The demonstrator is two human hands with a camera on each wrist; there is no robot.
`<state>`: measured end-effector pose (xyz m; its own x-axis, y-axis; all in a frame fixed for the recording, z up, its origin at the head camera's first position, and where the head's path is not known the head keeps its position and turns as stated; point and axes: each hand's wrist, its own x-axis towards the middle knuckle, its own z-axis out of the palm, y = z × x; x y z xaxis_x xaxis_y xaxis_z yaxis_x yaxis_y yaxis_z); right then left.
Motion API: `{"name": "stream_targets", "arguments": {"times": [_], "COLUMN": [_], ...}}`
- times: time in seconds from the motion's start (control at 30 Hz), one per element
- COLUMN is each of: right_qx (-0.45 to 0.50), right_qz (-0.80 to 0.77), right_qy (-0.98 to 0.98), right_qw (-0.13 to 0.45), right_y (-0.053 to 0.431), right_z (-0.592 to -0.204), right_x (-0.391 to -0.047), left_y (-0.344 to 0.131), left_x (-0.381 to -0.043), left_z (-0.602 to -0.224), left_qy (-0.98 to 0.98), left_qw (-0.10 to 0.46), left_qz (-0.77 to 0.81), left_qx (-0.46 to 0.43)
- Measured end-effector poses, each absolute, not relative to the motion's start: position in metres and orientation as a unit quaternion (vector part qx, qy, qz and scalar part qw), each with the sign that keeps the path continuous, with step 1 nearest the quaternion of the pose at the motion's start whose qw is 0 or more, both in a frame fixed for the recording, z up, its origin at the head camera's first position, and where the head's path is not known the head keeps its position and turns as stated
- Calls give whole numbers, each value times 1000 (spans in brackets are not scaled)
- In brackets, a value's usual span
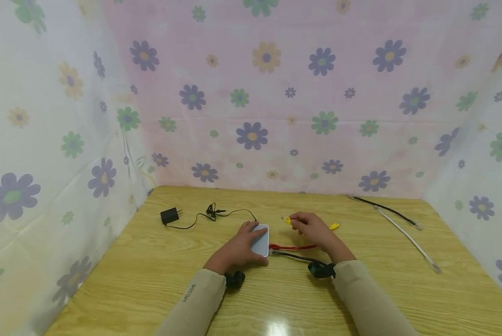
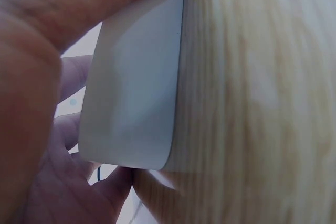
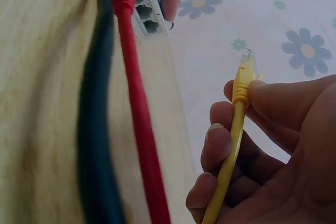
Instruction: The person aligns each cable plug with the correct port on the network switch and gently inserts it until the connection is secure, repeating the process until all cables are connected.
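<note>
My left hand [image 1: 238,249] grips a small white network switch [image 1: 260,241] on the table, thumb on the near side and fingers over the far side. In the left wrist view the smooth casing of the switch [image 2: 134,77] shows between thumb and fingers. A red network cable [image 3: 137,108] and a black network cable [image 3: 94,108] are plugged side by side into its right face, beside open ports [image 3: 151,26]. My right hand [image 1: 314,231] pinches a yellow network cable [image 3: 231,150] just behind its clear plug [image 3: 248,59], which points up, apart from the switch.
A black power adapter [image 1: 169,215] lies at the left, its thin cord [image 1: 188,227] running to the switch's far side. On the right lie a loose black cable [image 1: 385,207] and a white cable [image 1: 408,238]. Flowered cloth [image 1: 217,154] hangs behind the wooden table [image 1: 150,280].
</note>
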<state>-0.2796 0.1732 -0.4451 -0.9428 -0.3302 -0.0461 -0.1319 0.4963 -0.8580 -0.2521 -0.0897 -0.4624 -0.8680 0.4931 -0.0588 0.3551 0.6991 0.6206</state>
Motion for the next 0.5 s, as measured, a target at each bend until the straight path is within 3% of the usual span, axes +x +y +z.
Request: {"name": "stream_targets", "arguments": {"times": [0.5], "right_qx": [-153], "right_qz": [-446], "right_qy": [876], "right_qw": [105], "right_y": [164], "right_z": [-458], "right_x": [-280], "left_y": [-88], "left_x": [-253], "left_z": [-463], "left_qy": [919], "left_qw": [113], "left_qz": [306], "left_qx": [222]}}
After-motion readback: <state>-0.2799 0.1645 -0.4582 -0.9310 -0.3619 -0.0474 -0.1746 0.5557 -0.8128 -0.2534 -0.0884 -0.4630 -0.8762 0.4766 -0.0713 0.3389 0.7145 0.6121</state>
